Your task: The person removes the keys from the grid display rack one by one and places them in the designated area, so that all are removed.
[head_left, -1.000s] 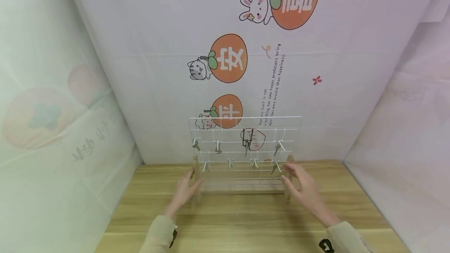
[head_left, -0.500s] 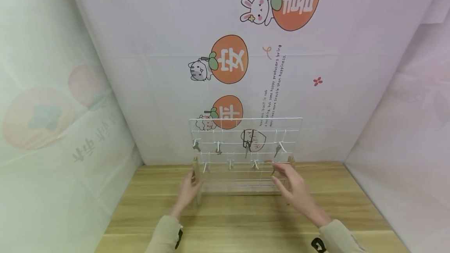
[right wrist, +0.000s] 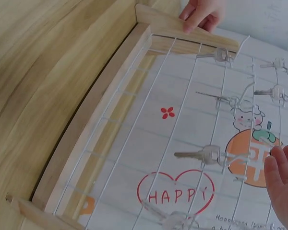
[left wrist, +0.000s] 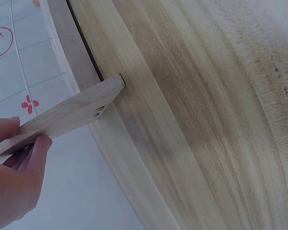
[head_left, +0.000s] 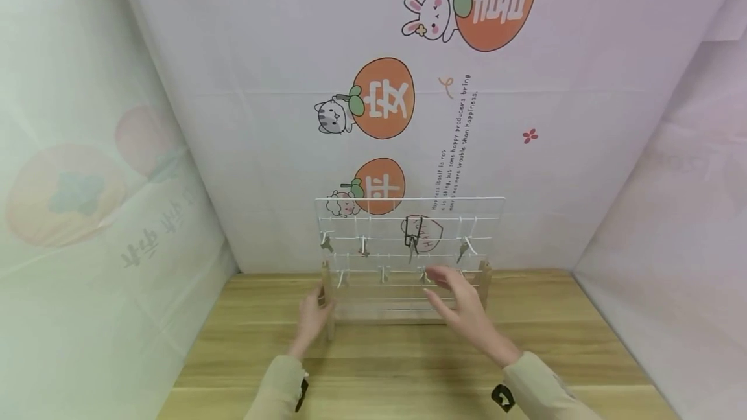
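Note:
A white wire grid rack (head_left: 403,199) with wooden ends stands upright on the table, metal keys (right wrist: 209,155) hanging from its hooks. My left hand (head_left: 313,317) grips the rack's left wooden end board (left wrist: 67,110), thumb on one face and fingers on the other. In front of the lower row of hooks, my right hand (head_left: 463,311) is held with fingers extended and thumb apart, holding nothing. Close by it in the head view is a lower hook (head_left: 423,273). On the upper row a black hook (head_left: 412,232) carries a key. Fingers of the right hand (right wrist: 284,184) show beside the grid in the right wrist view.
The rack stands on a wood-grain table (head_left: 385,368). Behind it hangs a white printed cloth (head_left: 257,148), with pale cloth walls on the left (head_left: 76,316) and right (head_left: 671,245).
My right hand has moved left along the front of the rack, from its right end board to the lower hooks. My left hand has closed in on the left end board.

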`<state>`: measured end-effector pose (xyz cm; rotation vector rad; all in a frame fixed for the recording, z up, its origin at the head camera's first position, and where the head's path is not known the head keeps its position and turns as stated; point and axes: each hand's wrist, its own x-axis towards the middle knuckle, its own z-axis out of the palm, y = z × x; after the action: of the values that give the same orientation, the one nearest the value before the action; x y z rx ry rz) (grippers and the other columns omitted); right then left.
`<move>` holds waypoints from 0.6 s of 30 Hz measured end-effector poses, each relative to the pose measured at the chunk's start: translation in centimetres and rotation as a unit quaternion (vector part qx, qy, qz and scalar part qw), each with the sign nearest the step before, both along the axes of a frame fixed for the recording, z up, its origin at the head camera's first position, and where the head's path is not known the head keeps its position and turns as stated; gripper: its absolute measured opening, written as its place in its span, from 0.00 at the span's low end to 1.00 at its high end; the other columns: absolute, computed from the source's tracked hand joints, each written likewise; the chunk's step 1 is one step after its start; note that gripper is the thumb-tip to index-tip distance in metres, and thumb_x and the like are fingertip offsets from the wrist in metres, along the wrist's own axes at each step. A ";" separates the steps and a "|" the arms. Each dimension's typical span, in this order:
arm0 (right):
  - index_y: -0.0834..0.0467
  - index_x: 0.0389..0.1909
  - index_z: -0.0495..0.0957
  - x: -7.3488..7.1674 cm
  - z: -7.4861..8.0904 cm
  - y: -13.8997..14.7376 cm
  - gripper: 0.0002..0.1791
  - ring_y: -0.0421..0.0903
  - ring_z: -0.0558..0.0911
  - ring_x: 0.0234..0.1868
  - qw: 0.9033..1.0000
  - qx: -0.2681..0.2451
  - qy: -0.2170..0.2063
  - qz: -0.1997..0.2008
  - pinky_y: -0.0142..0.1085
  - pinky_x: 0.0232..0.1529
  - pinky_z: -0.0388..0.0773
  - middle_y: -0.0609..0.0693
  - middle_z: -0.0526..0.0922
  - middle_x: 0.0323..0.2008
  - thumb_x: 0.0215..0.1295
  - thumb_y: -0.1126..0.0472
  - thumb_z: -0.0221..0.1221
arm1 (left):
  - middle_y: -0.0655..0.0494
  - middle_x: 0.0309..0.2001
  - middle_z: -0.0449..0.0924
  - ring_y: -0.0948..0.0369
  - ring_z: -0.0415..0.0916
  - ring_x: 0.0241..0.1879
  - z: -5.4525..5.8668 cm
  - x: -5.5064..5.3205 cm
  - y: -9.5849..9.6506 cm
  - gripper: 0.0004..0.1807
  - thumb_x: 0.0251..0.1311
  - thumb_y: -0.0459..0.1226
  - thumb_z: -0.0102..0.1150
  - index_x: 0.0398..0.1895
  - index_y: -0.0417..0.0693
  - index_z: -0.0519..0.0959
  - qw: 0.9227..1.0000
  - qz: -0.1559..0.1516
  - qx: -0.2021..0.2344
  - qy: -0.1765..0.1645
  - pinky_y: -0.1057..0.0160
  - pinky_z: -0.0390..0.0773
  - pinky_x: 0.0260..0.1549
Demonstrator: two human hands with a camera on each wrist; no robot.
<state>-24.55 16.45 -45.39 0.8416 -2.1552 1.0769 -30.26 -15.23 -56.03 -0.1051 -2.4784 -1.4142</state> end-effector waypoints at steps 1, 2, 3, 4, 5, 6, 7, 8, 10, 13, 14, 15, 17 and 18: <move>0.69 0.56 0.74 -0.1 0.0 -0.3 0.24 0.55 0.83 0.50 1.000 0.000 0.004 0.004 0.30 0.56 0.82 0.62 0.82 0.52 0.57 0.73 0.65 | 0.28 0.52 0.80 0.39 0.82 0.50 0.0 0.0 0.0 0.32 0.57 0.27 0.64 0.64 0.25 0.67 1.000 0.000 -0.003 0.002 0.49 0.86 0.49; 0.69 0.57 0.74 -0.2 0.0 -0.6 0.24 0.55 0.83 0.50 1.000 -0.001 0.004 0.008 0.33 0.56 0.83 0.62 0.82 0.52 0.57 0.73 0.65 | 0.28 0.52 0.80 0.39 0.82 0.50 0.0 0.0 0.0 0.32 0.57 0.27 0.64 0.64 0.25 0.67 1.000 0.001 -0.003 -0.001 0.49 0.86 0.48; 0.68 0.57 0.74 -0.3 0.0 -0.9 0.24 0.55 0.83 0.50 1.000 -0.001 0.005 0.010 0.36 0.55 0.84 0.61 0.83 0.52 0.57 0.73 0.65 | 0.29 0.51 0.81 0.39 0.83 0.49 0.0 0.0 -0.1 0.32 0.57 0.27 0.65 0.64 0.25 0.67 1.000 0.001 -0.005 -0.001 0.49 0.86 0.48; 0.68 0.56 0.74 -0.4 -0.1 -1.2 0.24 0.54 0.83 0.50 1.000 -0.001 0.004 0.012 0.38 0.54 0.85 0.61 0.83 0.52 0.57 0.73 0.65 | 0.29 0.51 0.81 0.39 0.83 0.49 0.0 0.1 -0.1 0.32 0.56 0.27 0.65 0.64 0.25 0.67 1.000 0.001 -0.006 -0.001 0.49 0.87 0.48; 0.68 0.56 0.74 -0.6 -0.2 -1.4 0.24 0.54 0.84 0.49 1.000 -0.001 0.008 0.012 0.39 0.53 0.86 0.61 0.83 0.51 0.57 0.72 0.66 | 0.29 0.50 0.81 0.39 0.83 0.48 0.0 0.1 -0.1 0.32 0.56 0.27 0.65 0.64 0.25 0.67 1.000 0.000 -0.008 0.000 0.49 0.87 0.47; 0.68 0.56 0.74 -0.8 -0.2 -1.7 0.25 0.54 0.84 0.49 1.000 -0.001 0.009 0.012 0.40 0.52 0.86 0.61 0.83 0.51 0.56 0.71 0.66 | 0.29 0.49 0.82 0.40 0.83 0.47 -0.1 0.1 -0.1 0.32 0.56 0.27 0.65 0.64 0.24 0.67 1.000 0.000 -0.011 0.002 0.50 0.87 0.46; 0.68 0.56 0.74 -0.9 -0.2 -1.9 0.25 0.54 0.84 0.49 1.000 0.000 0.008 0.011 0.40 0.52 0.86 0.61 0.83 0.51 0.56 0.71 0.66 | 0.29 0.49 0.82 0.40 0.84 0.47 -0.1 0.1 -0.1 0.32 0.55 0.27 0.65 0.63 0.24 0.67 1.000 -0.001 -0.013 0.006 0.50 0.87 0.46; 0.68 0.55 0.75 -1.1 -0.1 -2.2 0.25 0.53 0.84 0.49 1.000 0.000 0.006 0.010 0.41 0.52 0.86 0.61 0.83 0.51 0.56 0.70 0.67 | 0.29 0.48 0.82 0.40 0.84 0.47 -0.2 0.2 -0.2 0.31 0.55 0.27 0.65 0.63 0.24 0.68 1.000 -0.001 -0.012 0.006 0.50 0.87 0.45; 0.68 0.55 0.75 -1.5 -0.1 -2.7 0.24 0.53 0.84 0.50 1.000 0.001 0.003 0.009 0.40 0.51 0.86 0.60 0.84 0.51 0.56 0.70 0.67 | 0.29 0.48 0.82 0.40 0.84 0.46 -0.3 0.2 -0.2 0.30 0.55 0.26 0.65 0.62 0.25 0.69 1.000 0.000 -0.008 0.006 0.50 0.87 0.45; 0.67 0.55 0.75 -2.0 0.2 -3.5 0.23 0.53 0.84 0.51 1.000 -0.002 -0.011 0.014 0.41 0.53 0.86 0.59 0.83 0.52 0.58 0.69 0.67 | 0.29 0.47 0.83 0.39 0.84 0.46 -0.2 0.1 -0.1 0.27 0.56 0.26 0.64 0.59 0.25 0.72 1.000 0.003 -0.007 0.007 0.49 0.87 0.45; 0.66 0.55 0.75 -2.2 0.2 -3.7 0.23 0.53 0.84 0.52 1.000 -0.003 -0.013 0.018 0.41 0.53 0.85 0.60 0.83 0.52 0.58 0.69 0.67 | 0.29 0.47 0.83 0.39 0.84 0.46 -0.2 0.1 -0.1 0.25 0.56 0.26 0.64 0.58 0.26 0.73 1.000 0.005 -0.007 0.007 0.48 0.87 0.46; 0.66 0.55 0.75 -2.3 0.2 -4.0 0.23 0.53 0.84 0.52 1.000 -0.004 -0.012 0.021 0.41 0.54 0.85 0.59 0.83 0.52 0.59 0.69 0.66 | 0.29 0.47 0.83 0.39 0.84 0.46 -0.1 0.0 -0.1 0.24 0.56 0.26 0.64 0.57 0.25 0.73 1.000 0.006 -0.009 0.008 0.48 0.87 0.46; 0.66 0.55 0.76 -2.6 0.2 -4.7 0.22 0.54 0.83 0.52 0.999 -0.007 -0.006 0.030 0.41 0.54 0.85 0.59 0.83 0.52 0.59 0.69 0.66 | 0.29 0.46 0.83 0.39 0.84 0.45 -0.1 0.1 -0.1 0.22 0.56 0.26 0.63 0.55 0.26 0.74 1.000 0.008 -0.015 0.009 0.47 0.87 0.46; 0.66 0.55 0.76 -2.6 0.2 -5.0 0.22 0.54 0.83 0.51 0.999 -0.005 -0.001 0.034 0.41 0.54 0.85 0.60 0.83 0.52 0.59 0.70 0.66 | 0.29 0.45 0.83 0.39 0.84 0.45 -0.1 0.2 -0.1 0.21 0.56 0.26 0.63 0.54 0.26 0.75 1.000 0.009 -0.017 0.009 0.47 0.87 0.45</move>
<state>-27.19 11.47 -45.18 0.9149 -2.1344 1.1227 -30.10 -15.38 -56.11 -0.1029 -2.4840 -1.3583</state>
